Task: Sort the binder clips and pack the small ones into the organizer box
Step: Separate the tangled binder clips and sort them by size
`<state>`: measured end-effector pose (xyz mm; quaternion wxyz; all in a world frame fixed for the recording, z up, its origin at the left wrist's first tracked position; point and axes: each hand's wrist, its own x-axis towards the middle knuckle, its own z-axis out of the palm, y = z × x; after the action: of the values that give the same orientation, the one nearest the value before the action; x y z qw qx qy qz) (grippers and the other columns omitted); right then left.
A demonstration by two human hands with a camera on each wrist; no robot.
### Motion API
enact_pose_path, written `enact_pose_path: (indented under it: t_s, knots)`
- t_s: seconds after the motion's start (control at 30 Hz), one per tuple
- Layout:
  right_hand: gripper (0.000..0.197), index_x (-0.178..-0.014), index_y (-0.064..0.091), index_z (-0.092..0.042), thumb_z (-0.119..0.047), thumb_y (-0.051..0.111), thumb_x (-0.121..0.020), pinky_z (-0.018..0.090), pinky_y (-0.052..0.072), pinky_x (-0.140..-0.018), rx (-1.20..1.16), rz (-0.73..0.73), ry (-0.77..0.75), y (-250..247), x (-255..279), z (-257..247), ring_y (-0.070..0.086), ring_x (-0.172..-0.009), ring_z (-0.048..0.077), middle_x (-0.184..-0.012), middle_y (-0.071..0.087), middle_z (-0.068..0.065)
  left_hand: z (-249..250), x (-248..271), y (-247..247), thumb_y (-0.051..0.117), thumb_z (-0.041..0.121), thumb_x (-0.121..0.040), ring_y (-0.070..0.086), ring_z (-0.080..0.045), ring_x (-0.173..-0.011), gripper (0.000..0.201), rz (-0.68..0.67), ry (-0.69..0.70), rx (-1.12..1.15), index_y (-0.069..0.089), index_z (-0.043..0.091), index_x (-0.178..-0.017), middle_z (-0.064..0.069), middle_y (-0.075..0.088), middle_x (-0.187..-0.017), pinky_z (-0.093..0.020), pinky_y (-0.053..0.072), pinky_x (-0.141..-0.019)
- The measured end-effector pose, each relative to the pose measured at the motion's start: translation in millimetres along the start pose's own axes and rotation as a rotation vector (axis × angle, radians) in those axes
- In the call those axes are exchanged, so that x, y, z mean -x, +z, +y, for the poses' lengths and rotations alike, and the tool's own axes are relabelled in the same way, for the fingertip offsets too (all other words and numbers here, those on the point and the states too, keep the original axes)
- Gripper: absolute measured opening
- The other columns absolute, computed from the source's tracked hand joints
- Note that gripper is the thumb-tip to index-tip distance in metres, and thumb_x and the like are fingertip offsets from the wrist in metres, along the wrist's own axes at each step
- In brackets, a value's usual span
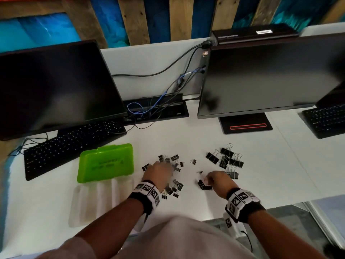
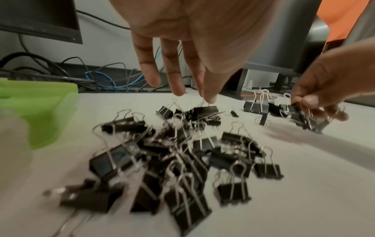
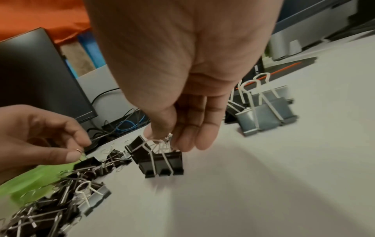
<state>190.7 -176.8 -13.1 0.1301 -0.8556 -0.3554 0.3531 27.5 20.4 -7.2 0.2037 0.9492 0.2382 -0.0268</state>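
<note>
Several small black binder clips lie in a loose pile in front of me. My left hand hovers over the pile's far side. Its thumb and forefinger pinch the wire handle of one small clip. My right hand pinches the wire handles of a bunch of black clips, which hang close over the table. Larger clips lie grouped at the right. The organizer box stands open on the left, its green lid behind its clear tray.
Two dark monitors stand at the back, with a cable tray between them. One black keyboard lies behind the green lid and another keyboard at the far right. The white table's front edge runs close to my right wrist.
</note>
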Motion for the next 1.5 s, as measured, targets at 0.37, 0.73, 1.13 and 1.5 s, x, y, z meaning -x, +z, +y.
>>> enact_pose_path:
  t_s: [0.37,0.73,1.13,1.5]
  knots:
    - [0.025,-0.072,0.067,-0.017,-0.007,0.051,-0.088,0.009,0.039,-0.052,-0.235,0.09,0.151,-5.3,28.8,37.6,0.052,-0.055,-0.004,-0.066,0.058,-0.018,84.3,-17.7,27.4,0.056,0.011,-0.086,0.06,-0.017,-0.082,0.011,-0.22,0.247,0.269,0.064,0.014,-0.093,-0.004,0.061,-0.094,-0.031,0.052,-0.078]
    - [0.016,-0.084,0.066,-0.021,-0.021,0.052,-0.091,0.031,0.047,-0.077,-0.093,0.208,0.046,-10.3,16.1,39.9,0.061,-0.089,0.02,-0.093,0.065,0.0,37.7,-16.5,1.2,0.062,0.02,-0.087,0.054,-0.016,-0.104,0.014,-0.018,-0.041,0.294,0.063,0.017,-0.101,-0.002,0.059,-0.108,-0.03,0.047,-0.091]
    - [0.036,-0.128,0.049,-0.018,-0.014,0.048,-0.092,0.035,0.042,-0.099,0.167,0.01,-0.367,6.7,-70.2,-78.4,0.05,-0.116,0.027,-0.128,0.049,0.008,-49.1,43.8,-0.4,0.057,0.01,-0.086,0.051,-0.02,-0.112,0.036,-0.121,-0.378,0.215,0.05,0.016,-0.12,-0.005,0.043,-0.125,-0.023,0.039,-0.097]
    - [0.074,-0.144,0.022,-0.032,0.009,0.044,-0.087,0.045,0.037,-0.106,0.63,-0.234,-0.576,7.2,-105.5,-126.4,0.031,-0.134,0.03,-0.154,0.019,0.002,-47.2,36.4,-4.9,0.055,0.003,-0.085,0.054,-0.022,-0.105,0.033,-0.121,-0.397,0.251,0.052,0.017,-0.114,-0.005,0.05,-0.121,-0.032,0.046,-0.094]
